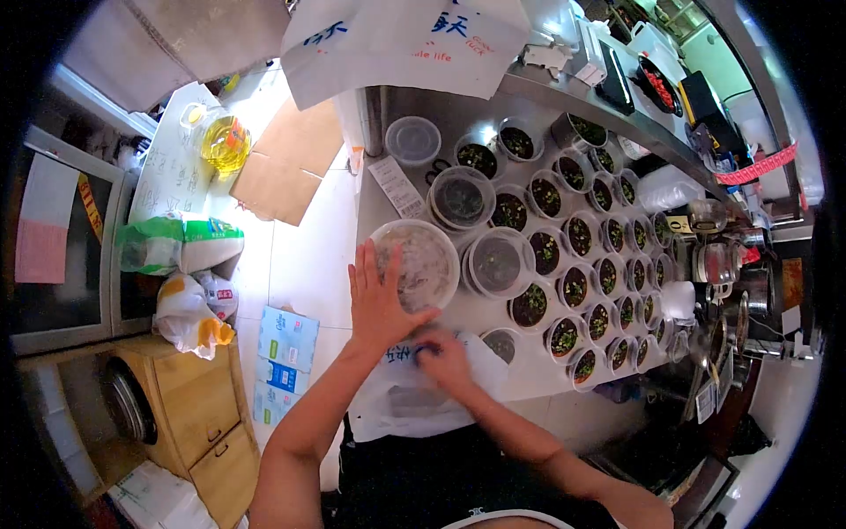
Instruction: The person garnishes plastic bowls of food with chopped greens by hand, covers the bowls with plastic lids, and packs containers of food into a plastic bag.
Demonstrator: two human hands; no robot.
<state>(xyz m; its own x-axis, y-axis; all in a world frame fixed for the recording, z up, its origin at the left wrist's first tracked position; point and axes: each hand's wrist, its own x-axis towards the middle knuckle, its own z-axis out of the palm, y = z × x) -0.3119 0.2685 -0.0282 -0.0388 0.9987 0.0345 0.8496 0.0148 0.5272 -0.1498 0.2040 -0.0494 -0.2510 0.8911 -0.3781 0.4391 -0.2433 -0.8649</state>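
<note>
A round translucent container (421, 280) stands near the left edge of the metal table, with pale, blurry contents. My left hand (384, 300) lies over its left and lower side, fingers spread. Just below and to the right, my right hand (442, 360) is closed round a small dark thing, too blurred to name, over a white sheet (414, 414) with blue writing. Beyond the container are stacked clear tubs (461, 198) and another lidded stack (500, 263). A printed label sheet (397, 187) lies behind it.
Several clear cups of soil and seedlings (546, 252) fill the table's right part. A metal shelf (652, 132) runs above the back. On the left are a cardboard piece (291, 163), an oil bottle (226, 144), plastic bags (194, 309) and a wooden cabinet (198, 388).
</note>
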